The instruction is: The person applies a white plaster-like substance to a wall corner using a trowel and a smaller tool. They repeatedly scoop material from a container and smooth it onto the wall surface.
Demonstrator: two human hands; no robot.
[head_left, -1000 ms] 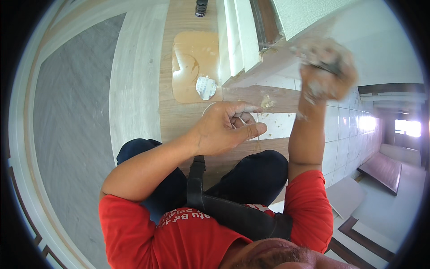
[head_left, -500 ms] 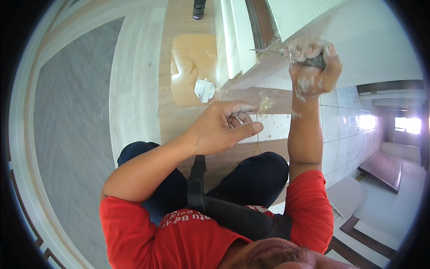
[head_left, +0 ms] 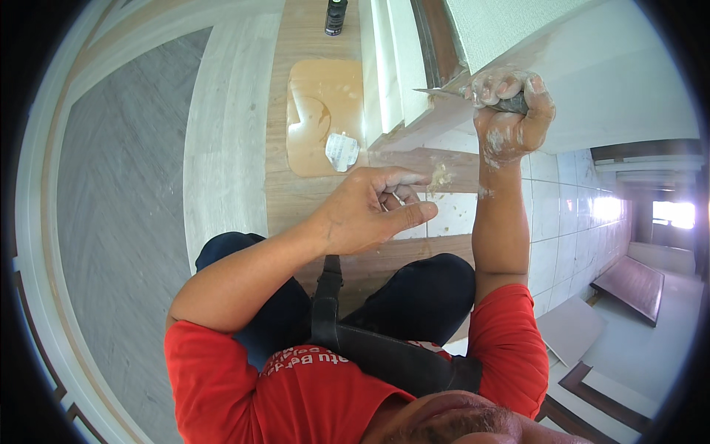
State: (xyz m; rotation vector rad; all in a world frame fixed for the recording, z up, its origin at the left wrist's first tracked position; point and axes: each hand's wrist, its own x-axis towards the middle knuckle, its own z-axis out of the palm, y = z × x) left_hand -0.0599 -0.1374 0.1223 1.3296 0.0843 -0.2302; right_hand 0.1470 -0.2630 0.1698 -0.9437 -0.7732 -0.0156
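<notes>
Right hand (head_left: 515, 127) wrapped snug round the scraper (head_left: 517, 104), blade (head_left: 439, 92) poking left past the fingers (head_left: 506, 87); left hand (head_left: 381, 207) half-open, empty.

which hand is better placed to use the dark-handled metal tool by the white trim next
Right, I'd judge: the white-smeared right hand already has a closed grip on the dark-handled metal tool, its thin blade by the white trim. The left hand holds nothing visible, loosely curled.

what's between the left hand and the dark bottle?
Head view: a tan sheet with a pale scrap on it, between left hand and dark bottle.
</notes>
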